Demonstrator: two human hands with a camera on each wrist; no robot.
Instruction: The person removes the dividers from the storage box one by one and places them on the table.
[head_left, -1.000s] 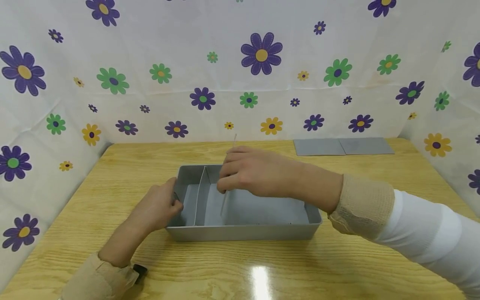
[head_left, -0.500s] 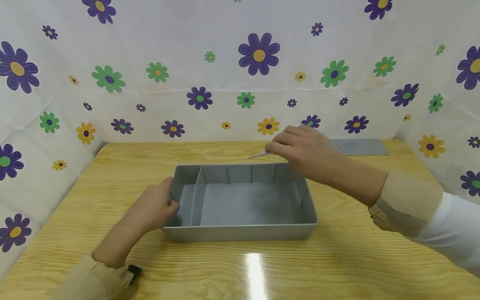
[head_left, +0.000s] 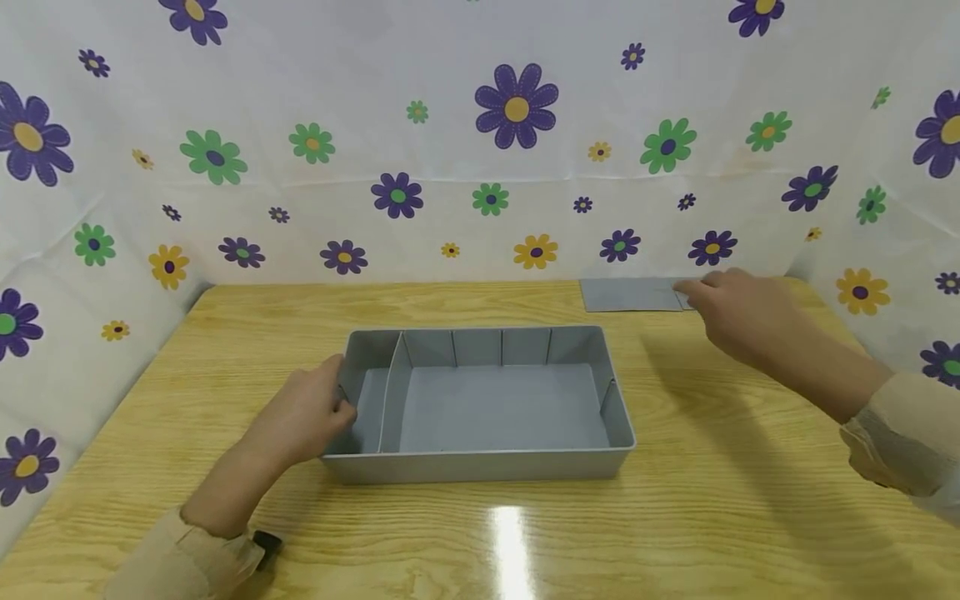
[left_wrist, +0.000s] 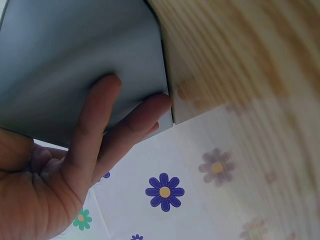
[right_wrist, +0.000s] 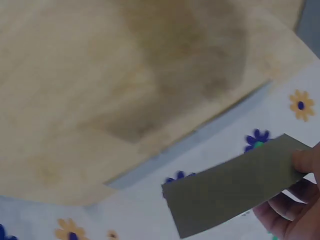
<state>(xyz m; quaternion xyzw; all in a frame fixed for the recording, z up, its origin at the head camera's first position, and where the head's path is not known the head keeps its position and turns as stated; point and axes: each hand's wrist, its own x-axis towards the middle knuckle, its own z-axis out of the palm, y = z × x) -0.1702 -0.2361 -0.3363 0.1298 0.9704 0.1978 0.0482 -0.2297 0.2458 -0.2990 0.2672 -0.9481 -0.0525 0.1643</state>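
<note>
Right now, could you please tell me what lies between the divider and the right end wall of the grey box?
Only the bare floor of the box lies between the divider and the right end wall, as the head view shows.

no text, label, brand, number or sign can be read in any view: none on the grey box, the thin panel in the right hand, the flat grey pieces at the back, or the wooden table; the cloth bears printed flowers, without readable lettering.
</note>
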